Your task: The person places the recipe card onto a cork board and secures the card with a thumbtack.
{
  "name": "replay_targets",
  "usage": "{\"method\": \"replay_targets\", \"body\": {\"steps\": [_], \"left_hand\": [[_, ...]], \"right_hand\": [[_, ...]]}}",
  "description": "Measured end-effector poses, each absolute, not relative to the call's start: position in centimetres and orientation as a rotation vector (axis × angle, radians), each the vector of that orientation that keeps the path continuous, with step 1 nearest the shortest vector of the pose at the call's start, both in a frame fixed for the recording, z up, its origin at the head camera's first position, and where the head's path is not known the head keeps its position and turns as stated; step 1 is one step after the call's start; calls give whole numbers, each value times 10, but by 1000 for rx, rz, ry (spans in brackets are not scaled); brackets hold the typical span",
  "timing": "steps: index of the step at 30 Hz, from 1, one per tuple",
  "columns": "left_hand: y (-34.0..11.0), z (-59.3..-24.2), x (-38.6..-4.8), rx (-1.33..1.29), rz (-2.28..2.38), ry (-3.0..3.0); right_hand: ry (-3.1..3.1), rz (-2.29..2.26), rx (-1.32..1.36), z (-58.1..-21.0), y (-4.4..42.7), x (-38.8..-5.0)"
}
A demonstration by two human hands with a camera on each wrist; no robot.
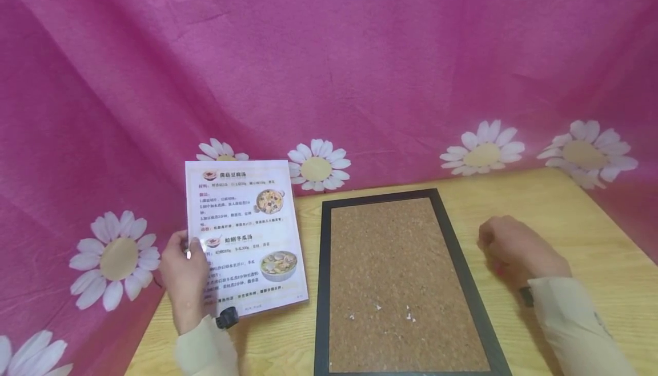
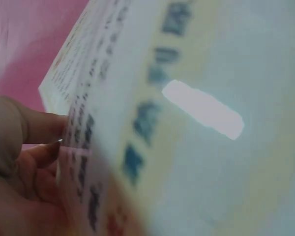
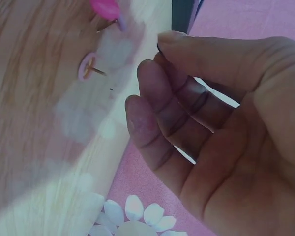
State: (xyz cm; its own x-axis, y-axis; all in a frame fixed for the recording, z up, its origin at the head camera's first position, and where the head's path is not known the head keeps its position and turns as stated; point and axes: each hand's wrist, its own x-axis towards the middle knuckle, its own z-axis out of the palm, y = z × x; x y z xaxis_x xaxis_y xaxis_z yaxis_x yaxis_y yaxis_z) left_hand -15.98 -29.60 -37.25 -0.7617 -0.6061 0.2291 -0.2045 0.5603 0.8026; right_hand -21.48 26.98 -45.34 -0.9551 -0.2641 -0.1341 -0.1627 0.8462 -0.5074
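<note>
Pink daisy cloth (image 1: 390,79) behind corkboard (image 1: 393,262)

Corkboard (image 1: 396,273) cut off at bottom; sheet (image 2: 206,162) blurred in left-wrist view

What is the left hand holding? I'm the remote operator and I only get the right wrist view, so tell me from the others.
Observer: The head view shows the left hand gripping a printed sheet by its left edge, the thumb on the front face.
Operator: What's lying between the two hands?
Observer: A corkboard with a dark frame, on the wooden table.
Operator: Anything on the cork itself?
Observer: A few small white bits, toward the end nearest the person; they're too small to identify.
</note>
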Motion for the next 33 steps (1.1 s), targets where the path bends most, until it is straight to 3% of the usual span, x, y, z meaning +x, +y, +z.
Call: {"method": "replay_targets", "body": {"steps": [16, 33], "left_hand": [[-230, -374, -189, 370, -1653, -2260], [-157, -423, -215, 35, -1931, -2420]], "right_hand": [[2864, -810, -324, -445, 269, -206], [2898, -792, -339, -443, 275, -206]]}}
